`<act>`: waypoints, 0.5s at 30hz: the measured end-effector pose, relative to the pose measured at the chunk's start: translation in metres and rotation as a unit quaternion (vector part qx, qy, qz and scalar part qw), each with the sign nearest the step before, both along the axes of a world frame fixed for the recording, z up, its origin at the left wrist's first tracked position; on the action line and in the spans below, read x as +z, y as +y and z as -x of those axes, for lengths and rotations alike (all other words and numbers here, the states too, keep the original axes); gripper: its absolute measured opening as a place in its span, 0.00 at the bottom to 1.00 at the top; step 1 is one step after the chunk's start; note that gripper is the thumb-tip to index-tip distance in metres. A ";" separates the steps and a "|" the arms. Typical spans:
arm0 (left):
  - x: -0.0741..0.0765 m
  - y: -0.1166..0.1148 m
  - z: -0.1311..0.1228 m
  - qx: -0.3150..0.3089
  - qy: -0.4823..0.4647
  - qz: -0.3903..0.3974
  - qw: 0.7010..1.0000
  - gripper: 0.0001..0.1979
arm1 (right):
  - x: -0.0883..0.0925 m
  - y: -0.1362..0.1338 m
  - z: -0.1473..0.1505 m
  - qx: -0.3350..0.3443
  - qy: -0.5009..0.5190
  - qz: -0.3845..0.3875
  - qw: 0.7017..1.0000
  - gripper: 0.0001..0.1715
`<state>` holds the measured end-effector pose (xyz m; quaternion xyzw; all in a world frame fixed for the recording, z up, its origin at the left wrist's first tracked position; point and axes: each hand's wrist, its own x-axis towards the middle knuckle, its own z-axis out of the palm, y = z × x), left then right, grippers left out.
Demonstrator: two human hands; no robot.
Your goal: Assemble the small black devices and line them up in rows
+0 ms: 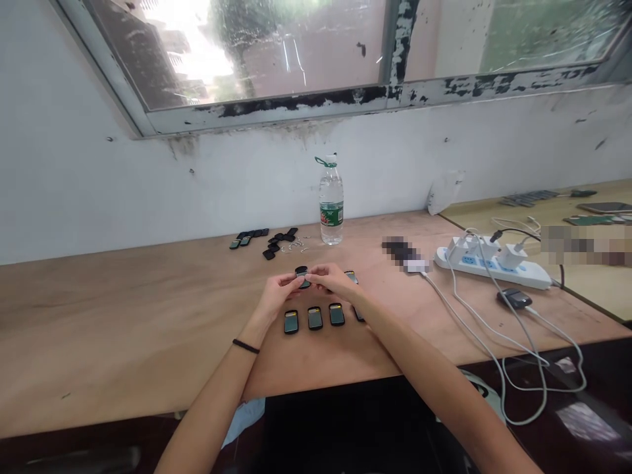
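Observation:
A small black-rimmed device with a grey-green screen [302,271] is held up between both hands, above the wooden table [148,309]. My left hand [277,293] pinches its left side between thumb and fingers. From the right, my right hand [334,279] has its fingertips closed on the same device. Just below the hands lies a row of several similar devices [315,318], screens up, the rightmost partly hidden by my right forearm. Another such device [351,276] shows behind my right hand.
Farther back lie several black pieces [280,238], small pale bits [296,245] and more screened devices [239,243]. A water bottle [331,207] stands by the wall. To the right are a white power strip [494,266], looping white cables [464,309] and a black gadget [514,298].

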<state>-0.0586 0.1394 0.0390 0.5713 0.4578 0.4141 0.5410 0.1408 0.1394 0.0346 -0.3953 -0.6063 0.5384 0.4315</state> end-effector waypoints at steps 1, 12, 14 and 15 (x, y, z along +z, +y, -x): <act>-0.001 0.001 0.000 0.006 0.015 -0.012 1.000 0.26 | 0.000 0.000 0.000 -0.005 -0.012 -0.002 1.000 0.16; 0.000 0.001 -0.003 0.060 0.065 -0.017 0.996 0.32 | -0.010 0.003 0.009 -0.095 -0.076 -0.024 0.992 0.18; -0.001 0.002 -0.004 0.065 0.071 -0.022 0.995 0.33 | -0.014 0.005 0.009 -0.106 -0.085 -0.028 0.990 0.23; -0.002 0.003 -0.004 0.069 0.080 -0.027 0.994 0.33 | -0.014 0.005 0.009 -0.112 -0.091 -0.029 0.989 0.24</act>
